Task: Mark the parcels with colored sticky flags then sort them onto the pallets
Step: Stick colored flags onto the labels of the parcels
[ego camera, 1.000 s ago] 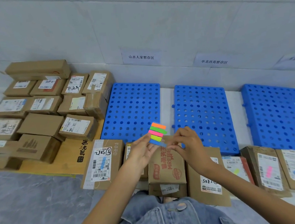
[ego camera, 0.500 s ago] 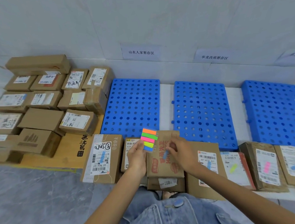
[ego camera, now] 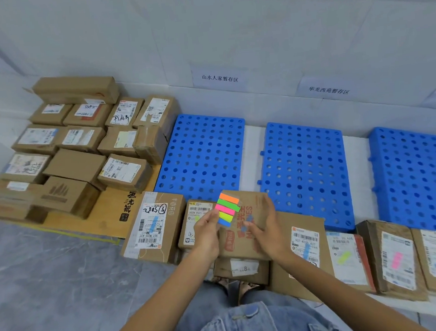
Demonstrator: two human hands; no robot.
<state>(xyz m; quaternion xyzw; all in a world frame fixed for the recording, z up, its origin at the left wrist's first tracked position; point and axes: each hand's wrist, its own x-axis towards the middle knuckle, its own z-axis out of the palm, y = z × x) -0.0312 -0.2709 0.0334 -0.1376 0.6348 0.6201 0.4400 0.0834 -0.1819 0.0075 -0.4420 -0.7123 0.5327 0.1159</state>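
Left hand point(ego camera: 207, 230) pinches the sticky flags point(ego camera: 228, 208), fanned above its thumb; just right of that pinch, right hand point(ego camera: 267, 230) presses flat-fingered on the red-printed parcel point(ego camera: 239, 238).

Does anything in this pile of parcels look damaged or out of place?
Slightly. The long box atop the left stack has an end flap sticking open. The parcel with the pink flag, front right, looks crumpled at its edges. The flag pad in the left hand is neat.
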